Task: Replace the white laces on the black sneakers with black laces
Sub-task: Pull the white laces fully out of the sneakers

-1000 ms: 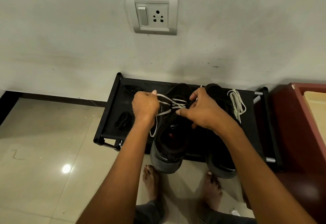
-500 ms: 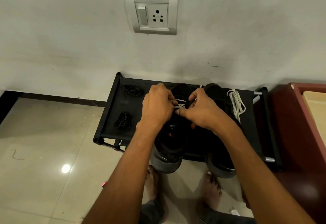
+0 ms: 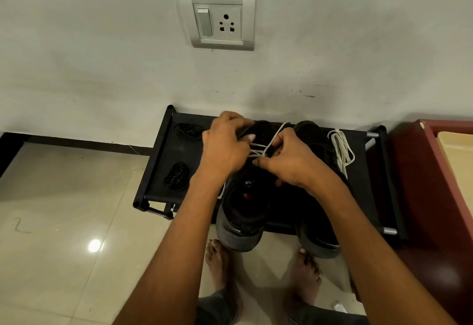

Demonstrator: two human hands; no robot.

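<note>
Both my hands, left [image 3: 226, 145] and right [image 3: 294, 161], pinch the thin white lace [image 3: 258, 149] on the left black fabric sneaker [image 3: 243, 212].

hidden: left sneaker [image 3: 243, 212] front and eyelets under both hands | unclear: whether left hand [image 3: 225, 150] pinches the white lace [image 3: 258, 149] | cut off: red furniture [image 3: 435, 184] beyond right hand [image 3: 294, 163]

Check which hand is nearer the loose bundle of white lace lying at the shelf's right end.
Right. The right hand works at the left sneaker's white lace, just left of the loose white lace bundle; the left hand is farther left, beyond the right hand.
</note>
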